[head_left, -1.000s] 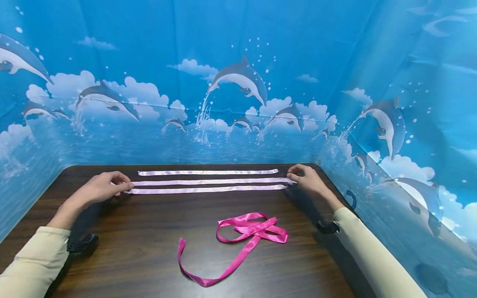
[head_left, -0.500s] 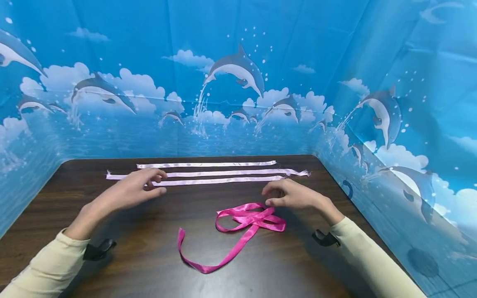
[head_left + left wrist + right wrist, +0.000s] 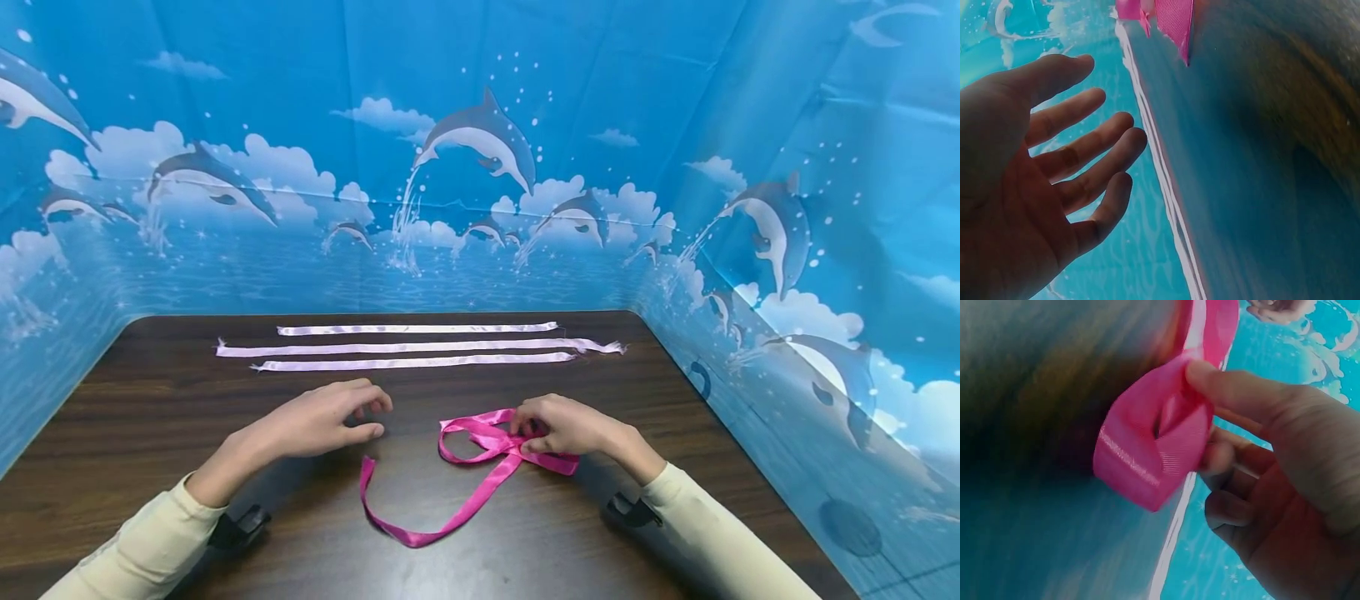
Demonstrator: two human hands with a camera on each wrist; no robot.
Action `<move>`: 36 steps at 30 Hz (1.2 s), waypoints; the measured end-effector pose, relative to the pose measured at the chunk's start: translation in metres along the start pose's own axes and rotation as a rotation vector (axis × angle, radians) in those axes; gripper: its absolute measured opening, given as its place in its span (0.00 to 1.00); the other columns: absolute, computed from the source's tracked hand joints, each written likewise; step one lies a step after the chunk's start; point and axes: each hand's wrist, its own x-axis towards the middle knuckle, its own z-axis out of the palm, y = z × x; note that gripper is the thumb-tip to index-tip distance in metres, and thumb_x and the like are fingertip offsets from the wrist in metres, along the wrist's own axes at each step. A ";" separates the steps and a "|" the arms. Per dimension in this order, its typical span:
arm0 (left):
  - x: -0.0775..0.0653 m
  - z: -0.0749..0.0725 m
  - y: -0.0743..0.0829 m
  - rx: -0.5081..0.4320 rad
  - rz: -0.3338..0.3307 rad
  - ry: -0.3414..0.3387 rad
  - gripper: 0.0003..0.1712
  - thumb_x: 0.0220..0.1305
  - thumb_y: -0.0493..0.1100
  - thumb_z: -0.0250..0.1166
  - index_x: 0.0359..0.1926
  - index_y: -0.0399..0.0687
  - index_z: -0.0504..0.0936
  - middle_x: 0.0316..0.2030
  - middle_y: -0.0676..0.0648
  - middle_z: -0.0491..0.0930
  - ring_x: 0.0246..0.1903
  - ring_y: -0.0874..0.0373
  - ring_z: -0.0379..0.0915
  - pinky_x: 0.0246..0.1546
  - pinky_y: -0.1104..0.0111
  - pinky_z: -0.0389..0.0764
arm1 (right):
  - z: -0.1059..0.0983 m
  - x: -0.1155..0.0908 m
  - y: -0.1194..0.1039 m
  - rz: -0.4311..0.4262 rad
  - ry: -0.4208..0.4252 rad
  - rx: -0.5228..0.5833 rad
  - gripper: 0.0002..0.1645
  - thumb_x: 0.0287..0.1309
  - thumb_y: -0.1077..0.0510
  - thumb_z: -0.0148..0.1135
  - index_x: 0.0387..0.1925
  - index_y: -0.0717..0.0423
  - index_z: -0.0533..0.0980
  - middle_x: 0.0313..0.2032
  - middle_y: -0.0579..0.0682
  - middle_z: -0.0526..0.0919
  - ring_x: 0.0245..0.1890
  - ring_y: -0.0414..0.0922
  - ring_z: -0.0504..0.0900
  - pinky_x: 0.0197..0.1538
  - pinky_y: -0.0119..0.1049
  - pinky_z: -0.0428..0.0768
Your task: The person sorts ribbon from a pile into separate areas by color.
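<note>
A bright pink satin ribbon [image 3: 480, 498] lies on the table, its loops bunched at the right and one tail curving out to the left. My right hand [image 3: 566, 427] pinches those loops between thumb and fingers; the right wrist view shows the thumb pressed on the folded pink ribbon [image 3: 1141, 444]. Left of the ribbon's free end, my left hand [image 3: 322, 421] hovers over the table with loosely bent fingers and nothing in them. In the left wrist view the palm of the left hand [image 3: 1054, 169] is bare, and pink ribbon [image 3: 1175, 25] shows beyond it.
Three pale lilac ribbon strips lie side by side near the table's back edge: a back strip [image 3: 416, 330], a longer middle strip [image 3: 412, 347] and a front strip [image 3: 412, 362]. A blue dolphin-print sheet [image 3: 450, 275] rises behind the dark wooden table [image 3: 315, 533] and along its right side.
Both hands have left the ends of the lilac strips and come nearer. My right hand has taken hold of the pink ribbon's loops; the left has moved inward, holding nothing.
</note>
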 end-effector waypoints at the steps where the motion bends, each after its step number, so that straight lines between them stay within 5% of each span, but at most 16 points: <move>1: 0.000 0.000 0.001 0.001 -0.001 -0.003 0.18 0.68 0.49 0.69 0.54 0.48 0.82 0.44 0.53 0.79 0.42 0.59 0.76 0.42 0.59 0.79 | 0.000 0.000 -0.001 -0.003 0.010 0.004 0.11 0.61 0.60 0.73 0.44 0.51 0.82 0.32 0.39 0.77 0.31 0.41 0.76 0.35 0.33 0.76; 13: -0.002 0.001 0.024 -0.083 0.075 0.008 0.21 0.71 0.57 0.65 0.57 0.53 0.80 0.49 0.57 0.78 0.48 0.57 0.77 0.47 0.58 0.79 | -0.023 0.000 -0.036 -0.064 0.170 0.146 0.02 0.69 0.56 0.66 0.40 0.50 0.83 0.29 0.37 0.81 0.20 0.36 0.76 0.26 0.33 0.76; 19: 0.006 0.005 0.054 -0.253 0.127 0.064 0.33 0.70 0.62 0.64 0.68 0.51 0.72 0.60 0.52 0.74 0.59 0.52 0.72 0.56 0.50 0.74 | -0.045 0.001 -0.067 -0.084 0.236 0.251 0.04 0.71 0.54 0.65 0.43 0.47 0.81 0.29 0.38 0.83 0.21 0.38 0.74 0.26 0.34 0.74; 24: 0.022 0.013 0.075 -0.426 0.144 0.027 0.36 0.68 0.58 0.68 0.73 0.57 0.68 0.65 0.53 0.71 0.65 0.53 0.66 0.61 0.45 0.69 | -0.063 0.003 -0.085 -0.170 0.288 0.304 0.04 0.70 0.57 0.66 0.44 0.46 0.81 0.31 0.41 0.84 0.24 0.41 0.76 0.26 0.35 0.75; 31: 0.037 0.022 0.090 -0.559 0.283 -0.070 0.19 0.72 0.52 0.65 0.60 0.55 0.79 0.53 0.60 0.80 0.56 0.60 0.75 0.58 0.55 0.73 | -0.080 0.000 -0.096 -0.215 0.354 0.382 0.07 0.68 0.62 0.66 0.44 0.47 0.82 0.33 0.43 0.86 0.21 0.44 0.73 0.22 0.36 0.70; 36: 0.028 0.018 0.089 -0.605 0.284 -0.115 0.09 0.74 0.49 0.63 0.50 0.56 0.84 0.42 0.56 0.84 0.46 0.57 0.79 0.50 0.60 0.78 | -0.090 -0.007 -0.095 -0.144 0.405 0.392 0.05 0.71 0.60 0.63 0.42 0.46 0.82 0.35 0.45 0.86 0.23 0.47 0.74 0.25 0.38 0.73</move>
